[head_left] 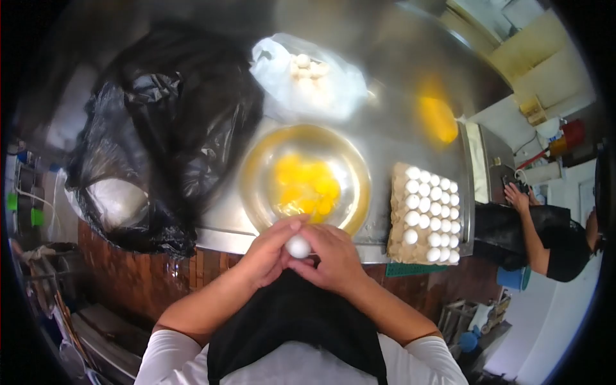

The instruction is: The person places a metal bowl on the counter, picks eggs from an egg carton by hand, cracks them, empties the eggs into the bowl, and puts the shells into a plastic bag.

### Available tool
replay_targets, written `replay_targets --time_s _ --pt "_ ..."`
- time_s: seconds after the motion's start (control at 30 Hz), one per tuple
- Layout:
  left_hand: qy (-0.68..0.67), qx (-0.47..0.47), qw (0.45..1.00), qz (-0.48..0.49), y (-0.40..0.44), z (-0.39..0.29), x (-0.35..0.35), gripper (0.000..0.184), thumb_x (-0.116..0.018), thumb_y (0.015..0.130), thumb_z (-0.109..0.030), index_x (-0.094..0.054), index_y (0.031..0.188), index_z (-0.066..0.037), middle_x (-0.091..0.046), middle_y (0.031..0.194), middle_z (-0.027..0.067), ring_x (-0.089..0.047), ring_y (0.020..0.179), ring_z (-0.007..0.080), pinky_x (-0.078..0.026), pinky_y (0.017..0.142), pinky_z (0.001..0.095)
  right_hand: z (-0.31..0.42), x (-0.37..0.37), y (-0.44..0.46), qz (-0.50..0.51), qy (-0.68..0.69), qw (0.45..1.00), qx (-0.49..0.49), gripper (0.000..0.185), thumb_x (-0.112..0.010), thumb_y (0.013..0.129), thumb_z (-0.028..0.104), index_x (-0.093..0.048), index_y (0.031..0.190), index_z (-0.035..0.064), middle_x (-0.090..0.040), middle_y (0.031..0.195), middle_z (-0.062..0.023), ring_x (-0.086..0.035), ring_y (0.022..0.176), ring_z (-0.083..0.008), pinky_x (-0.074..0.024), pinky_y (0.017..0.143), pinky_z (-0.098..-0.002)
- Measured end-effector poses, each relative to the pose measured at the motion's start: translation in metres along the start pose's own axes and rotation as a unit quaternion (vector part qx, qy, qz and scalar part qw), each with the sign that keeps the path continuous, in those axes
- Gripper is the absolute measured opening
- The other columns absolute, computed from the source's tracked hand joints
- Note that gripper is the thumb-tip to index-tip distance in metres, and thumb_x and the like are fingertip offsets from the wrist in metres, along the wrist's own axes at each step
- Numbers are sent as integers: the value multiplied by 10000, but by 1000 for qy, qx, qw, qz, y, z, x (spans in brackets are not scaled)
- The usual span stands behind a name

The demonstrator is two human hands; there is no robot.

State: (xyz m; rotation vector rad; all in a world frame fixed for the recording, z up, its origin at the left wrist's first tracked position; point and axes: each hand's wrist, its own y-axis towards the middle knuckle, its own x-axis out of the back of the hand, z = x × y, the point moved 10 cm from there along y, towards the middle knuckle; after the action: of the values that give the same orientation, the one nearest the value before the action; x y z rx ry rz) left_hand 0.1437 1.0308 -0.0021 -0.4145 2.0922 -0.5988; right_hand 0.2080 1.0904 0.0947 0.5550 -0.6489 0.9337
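A white egg (298, 247) sits between my two hands at the near rim of a steel bowl (251, 172). My left hand (272, 252) curls round the egg from the left, its fingers closed. From the right, my right hand (332, 254) closes on the same egg, its thumb low against it. The fingertips of both hands come together over the bowl's near edge, and what lies under them is hidden. Several raw yolks (307, 185) with clear egg white lie in the bowl. To the right stands a cardboard tray (410, 251) with several white eggs (424, 205) and some bare cups.
A black plastic bag (192, 135) covers the counter's left side, and a whitish bag (308, 83) with eggshells lies behind the bowl. The steel counter (224, 221) ends just before my body. At far right, another person's hand (517, 197) reaches over other equipment.
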Motion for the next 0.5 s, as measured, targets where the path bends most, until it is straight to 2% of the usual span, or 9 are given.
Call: replay_targets --time_s 0.03,0.07,0.13,0.2,0.3,0.33,0.5 --pt "-19 -4 1000 -20 3 0 6 435 -524 980 -337 -504 1311 -57 -625 1123 107 -662 927 247 -576 749 367 12 4 4 -36 -18 997 61 546 -755 756 271 -577 1230 68 -647 1090 -149 -624 977 -340 -485 871 -431" --pt "-22 3 1000 -14 2 -3 16 375 -542 952 -244 -531 1266 -38 -637 1063 114 -662 901 249 -579 714 372 6 6 8 -29 -41 998 47 529 -744 764 268 -583 1229 73 -652 1076 -147 -626 972 -335 -486 863 -436" --pt "-3 -22 999 -33 -5 -16 37 363 -539 909 -167 -542 1243 -24 -641 1012 120 -661 868 247 -576 689 366 -18 21 16 -10 -89 996 20 497 -723 780 261 -595 1225 82 -663 1046 -145 -629 962 -327 -488 848 -447" --pt "-3 -47 998 -47 -13 -24 54 399 -524 828 -70 -555 1221 -6 -637 915 126 -650 789 237 -567 648 355 -79 4 18 112 -132 979 -107 428 -636 827 214 -605 1237 95 -681 986 -150 -644 938 -323 -493 830 -454" --pt "-4 -55 998 -36 -23 -25 72 403 -532 805 -72 -570 1199 0 -631 874 123 -642 750 232 -562 632 353 -119 -25 21 267 -230 924 -146 467 -555 834 145 -572 1299 110 -693 951 -156 -660 911 -325 -499 822 -458" --pt "-9 -60 998 -36 -25 -25 74 389 -532 810 -82 -580 1186 1 -617 806 108 -631 689 220 -555 595 345 -125 -31 23 286 -240 916 -148 489 -539 831 133 -555 1320 117 -695 953 -155 -663 905 -326 -500 819 -460" --pt "-4 -42 997 -67 -31 -19 72 352 -544 842 -125 -589 1169 -4 -599 764 102 -619 654 204 -526 550 308 -135 -50 30 358 -269 877 -173 597 -503 823 119 -456 1417 140 -698 977 -159 -670 917 -324 -504 819 -459"
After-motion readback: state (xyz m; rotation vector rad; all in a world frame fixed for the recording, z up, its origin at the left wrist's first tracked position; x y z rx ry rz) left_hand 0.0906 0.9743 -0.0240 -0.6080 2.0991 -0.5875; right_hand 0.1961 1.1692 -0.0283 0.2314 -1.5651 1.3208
